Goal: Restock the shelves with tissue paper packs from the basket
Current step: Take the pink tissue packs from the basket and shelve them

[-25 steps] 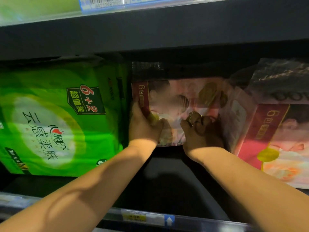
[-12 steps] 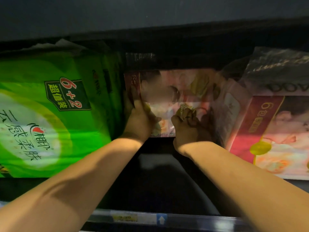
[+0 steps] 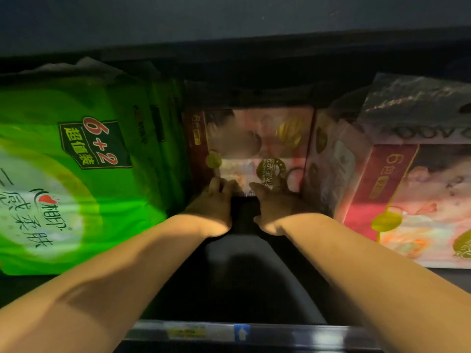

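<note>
Left hand [image 3: 214, 202], right hand [image 3: 272, 205] against pink pack [image 3: 254, 138] (both outstretched)

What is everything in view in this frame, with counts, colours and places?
green tissue pack: one, green, left side of the shelf.
rear pink tissue pack: one, pink and dark red, centre back.
front pink tissue pack: one, pink and red, right side.
shelf: one, black, under the packs.
price rail: one, grey, front edge of the shelf.
yellow label: one, on the rail.
blue arrow tag: one, on the rail.
hands: two, left hand and right hand, both touching the rear pack's lower edge.
</note>
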A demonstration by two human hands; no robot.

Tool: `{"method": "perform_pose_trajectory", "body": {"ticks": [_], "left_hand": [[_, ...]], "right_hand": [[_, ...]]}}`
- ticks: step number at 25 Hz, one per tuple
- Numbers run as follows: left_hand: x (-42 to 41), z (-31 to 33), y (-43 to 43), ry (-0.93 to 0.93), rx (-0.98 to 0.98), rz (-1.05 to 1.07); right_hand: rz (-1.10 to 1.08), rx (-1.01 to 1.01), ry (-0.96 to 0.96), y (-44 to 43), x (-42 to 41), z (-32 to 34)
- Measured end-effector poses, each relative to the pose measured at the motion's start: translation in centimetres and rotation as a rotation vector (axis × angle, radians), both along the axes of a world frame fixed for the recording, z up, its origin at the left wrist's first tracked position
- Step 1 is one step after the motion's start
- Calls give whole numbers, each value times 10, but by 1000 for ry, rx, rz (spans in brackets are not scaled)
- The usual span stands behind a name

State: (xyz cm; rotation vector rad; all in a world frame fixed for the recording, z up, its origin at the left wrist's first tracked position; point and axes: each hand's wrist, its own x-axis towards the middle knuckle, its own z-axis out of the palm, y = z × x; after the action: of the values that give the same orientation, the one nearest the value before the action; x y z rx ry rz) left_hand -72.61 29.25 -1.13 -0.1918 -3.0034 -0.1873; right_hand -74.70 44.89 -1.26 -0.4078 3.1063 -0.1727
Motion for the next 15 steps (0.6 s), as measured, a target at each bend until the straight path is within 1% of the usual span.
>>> {"method": "perform_pose_trajectory", "body": {"ticks": [2, 4, 7, 10, 13, 15], "left_hand": [[-3, -2, -1, -16, 34, 29], [-6, -2, 2, -2, 15, 22], [-11, -3, 1, -28, 5, 27], [-12, -4, 0, -29, -95, 41], [-2, 0, 0, -56, -124, 7], [9, 5, 0, -61, -126, -60]], "right_hand": [[1, -22, 6, -1, -2, 0], [-17, -25, 14, -3, -10, -3], [-36, 11, 12, -5, -14, -6], [-40, -6, 9, -4, -10, -6], [-45, -20, -20, 1, 1, -2], [-23, 56, -33, 0, 17, 6]]}}
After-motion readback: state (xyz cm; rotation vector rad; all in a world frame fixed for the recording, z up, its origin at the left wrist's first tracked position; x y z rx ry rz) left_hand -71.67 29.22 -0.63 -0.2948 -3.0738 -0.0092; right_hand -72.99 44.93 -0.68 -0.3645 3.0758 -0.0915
